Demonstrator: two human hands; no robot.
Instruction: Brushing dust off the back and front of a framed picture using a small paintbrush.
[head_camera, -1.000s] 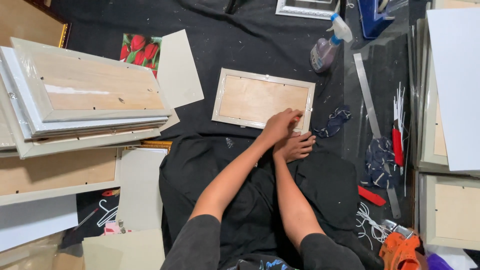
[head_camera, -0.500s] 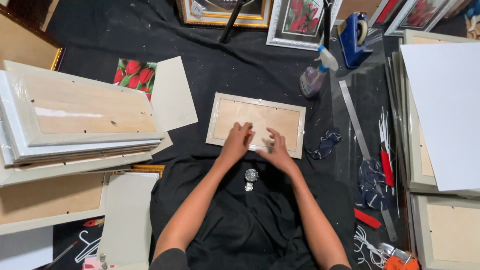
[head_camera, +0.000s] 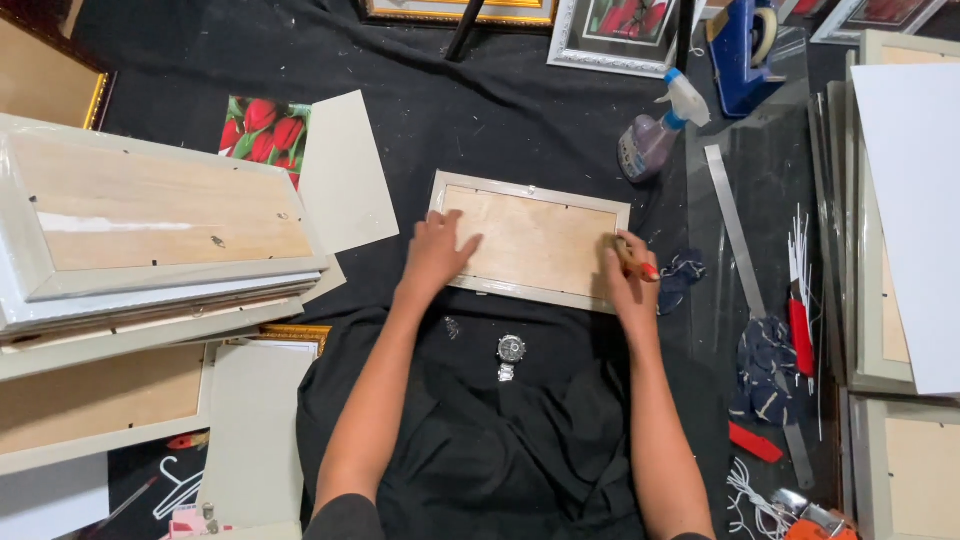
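A small picture frame (head_camera: 530, 243) lies face down on the black cloth, its plywood backing up and a pale rim around it. My left hand (head_camera: 437, 252) presses flat on the frame's left part, fingers spread. At the frame's right edge my right hand (head_camera: 626, 278) is closed around a small tool with a red and wooden handle (head_camera: 640, 266), its tip against the rim. A wristwatch (head_camera: 511, 352) lies on the cloth just below the frame, between my forearms.
Stacked face-down frames (head_camera: 150, 230) fill the left side. A spray bottle (head_camera: 655, 135), a tape dispenser (head_camera: 745, 40) and a metal ruler (head_camera: 735, 230) lie at upper right. More frames and a white board (head_camera: 910, 200) stand at right. A tulip print (head_camera: 265, 130) lies at upper left.
My hands have spread apart, from together at the frame's near edge to its left part and right edge. The view has shifted, so the frame sits lower and more central.
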